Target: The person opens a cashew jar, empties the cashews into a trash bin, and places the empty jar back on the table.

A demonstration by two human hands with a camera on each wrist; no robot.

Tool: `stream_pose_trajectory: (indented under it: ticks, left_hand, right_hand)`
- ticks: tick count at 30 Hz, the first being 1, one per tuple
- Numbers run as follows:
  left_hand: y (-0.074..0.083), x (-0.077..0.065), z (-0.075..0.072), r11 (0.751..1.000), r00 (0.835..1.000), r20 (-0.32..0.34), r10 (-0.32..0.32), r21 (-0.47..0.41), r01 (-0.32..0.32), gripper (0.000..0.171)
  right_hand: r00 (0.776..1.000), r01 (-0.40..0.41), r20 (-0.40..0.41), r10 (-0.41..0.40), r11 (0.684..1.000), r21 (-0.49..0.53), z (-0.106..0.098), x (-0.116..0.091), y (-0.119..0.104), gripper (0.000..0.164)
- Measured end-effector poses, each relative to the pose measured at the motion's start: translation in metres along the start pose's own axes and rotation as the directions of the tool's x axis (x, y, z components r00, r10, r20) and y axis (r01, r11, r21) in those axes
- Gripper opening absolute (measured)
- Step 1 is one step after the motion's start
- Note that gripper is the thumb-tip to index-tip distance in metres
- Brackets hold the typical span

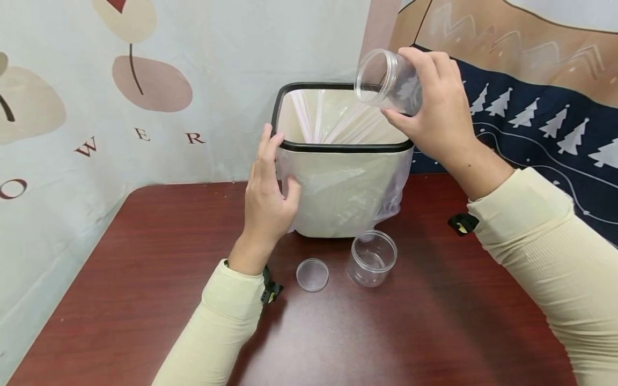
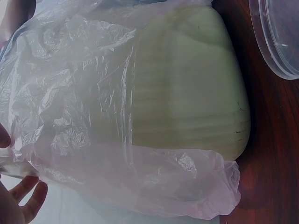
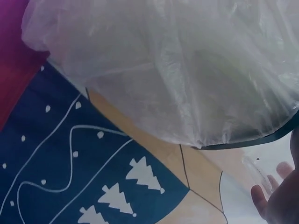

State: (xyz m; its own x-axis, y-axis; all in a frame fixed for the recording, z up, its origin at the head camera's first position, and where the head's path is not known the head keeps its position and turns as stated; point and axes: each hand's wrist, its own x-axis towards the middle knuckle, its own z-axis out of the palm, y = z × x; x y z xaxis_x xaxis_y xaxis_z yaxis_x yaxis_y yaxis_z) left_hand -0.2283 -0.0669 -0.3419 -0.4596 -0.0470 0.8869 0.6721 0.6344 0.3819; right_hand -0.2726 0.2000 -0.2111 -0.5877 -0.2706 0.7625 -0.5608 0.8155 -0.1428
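Observation:
My right hand (image 1: 441,102) grips a clear plastic jar (image 1: 404,86) around its side, above the right part of the bin's opening. The jar lies tilted sideways, its open mouth facing left. A pale bin (image 1: 338,187) with a black rim (image 1: 345,147) stands upright on the table, lined with a thin translucent bag (image 1: 393,198). Against the bin's left side rests my left hand (image 1: 270,187), fingers extended up near the rim. In the left wrist view the bag (image 2: 84,84) drapes over the bin wall, with left fingers (image 2: 33,201) at its edge.
In front of the bin stands a second clear jar (image 1: 372,260), upright and uncovered. A round clear lid (image 1: 312,275) lies flat to its left on the dark red table (image 1: 159,300). Printed cloth (image 1: 232,64) hangs close behind the bin.

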Motion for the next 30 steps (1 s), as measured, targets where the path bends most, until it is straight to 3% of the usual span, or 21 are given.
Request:
stream_pose_trajectory:
  ticks: [8,17,25,30]
  left_hand:
    - [0.002,0.004,0.001,1.0,1.0,0.005,0.0,-0.008,0.001,0.065]
    - [0.001,-0.001,0.0,1.0,1.0,-0.004,-0.015,-0.003,0.015,0.066]
    - [0.0,-0.001,0.0,1.0,1.0,-0.014,-0.009,-0.007,0.009,0.066]
    - [0.0,-0.001,0.002,1.0,1.0,-0.02,-0.004,-0.01,0.004,0.066]
  right_hand:
    - [1.0,0.013,-0.011,-0.012,1.0,0.028,-0.006,-0.007,-0.005,0.074]
    - [0.997,0.03,-0.069,-0.027,0.999,0.039,-0.002,-0.018,-0.007,0.072]
    - [0.988,-0.02,-0.148,0.046,0.984,0.176,-0.009,-0.03,-0.014,0.074]
    - [0.981,0.016,-0.192,0.022,0.98,0.197,-0.013,-0.037,-0.017,0.074]
